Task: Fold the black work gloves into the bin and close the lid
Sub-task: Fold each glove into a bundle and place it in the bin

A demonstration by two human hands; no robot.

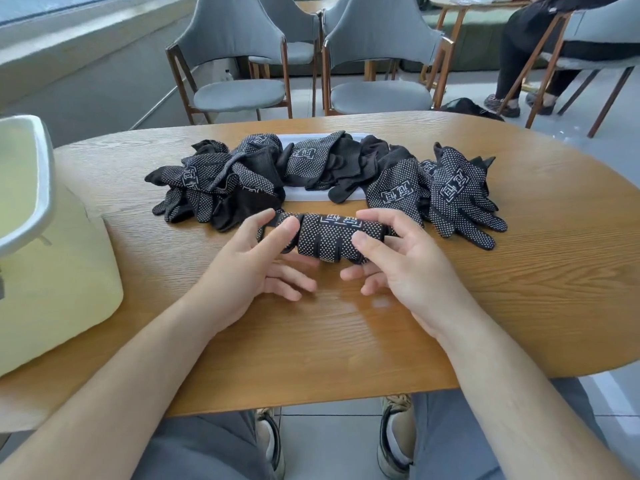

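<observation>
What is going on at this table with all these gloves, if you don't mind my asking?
A person grips a rolled black glove bundle between the left hand and the right hand at the wooden table. Behind it lies a pile of loose black gloves, not yet folded. The pale yellow bin stands at the person's left with its lid open.

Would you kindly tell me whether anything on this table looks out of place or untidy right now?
Nothing looks damaged or spilled. The loose gloves lie in a tangled heap across the far side of the table, partly covering a flat white sheet. The rolled glove nearer looks tidy.
</observation>
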